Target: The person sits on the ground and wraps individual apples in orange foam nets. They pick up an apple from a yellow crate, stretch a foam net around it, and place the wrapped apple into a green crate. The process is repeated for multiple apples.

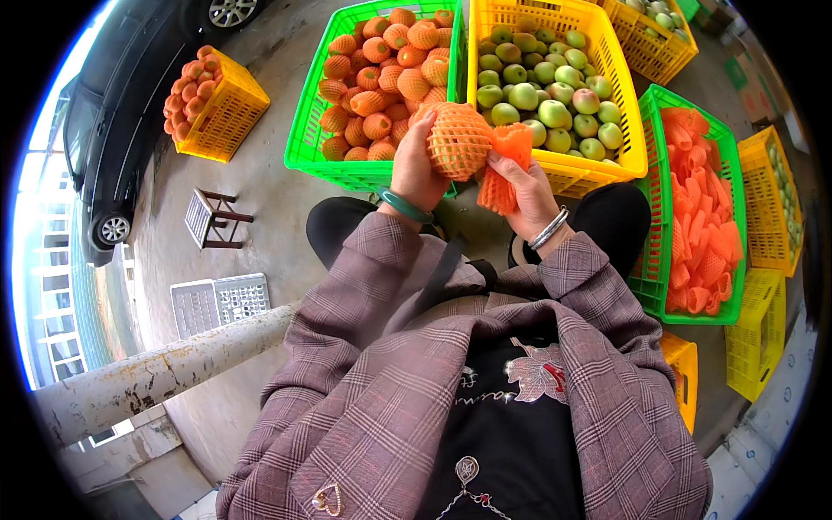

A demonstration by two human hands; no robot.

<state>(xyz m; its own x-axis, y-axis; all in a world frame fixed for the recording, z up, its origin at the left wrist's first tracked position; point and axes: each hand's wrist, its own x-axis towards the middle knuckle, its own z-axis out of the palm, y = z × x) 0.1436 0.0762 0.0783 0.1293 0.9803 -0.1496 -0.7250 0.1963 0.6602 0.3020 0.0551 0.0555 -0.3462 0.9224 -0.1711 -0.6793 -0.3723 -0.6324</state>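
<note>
My left hand (416, 159) grips a round fruit wrapped in an orange foam net (459, 141), held up above the near edges of two crates. In my right hand (528, 195) are orange foam net sleeves (506, 166), bunched and hanging down; how many I cannot tell. The sleeves touch the wrapped fruit's right side. Behind my left hand stands a green plastic crate (354, 174) full of netted fruit (377, 123). Right beside it, a yellow plastic crate (585, 166) holds bare green fruit (552, 114), some with a reddish blush.
At right, a green crate (699, 318) holds loose foam sleeves (699, 221). More yellow crates (767, 208) stand beyond. To the left are a small stool (214, 218), a yellow crate of netted fruit (224, 110), a grey plastic crate (221, 299), a whitish pole (162, 364) and a dark car (123, 97).
</note>
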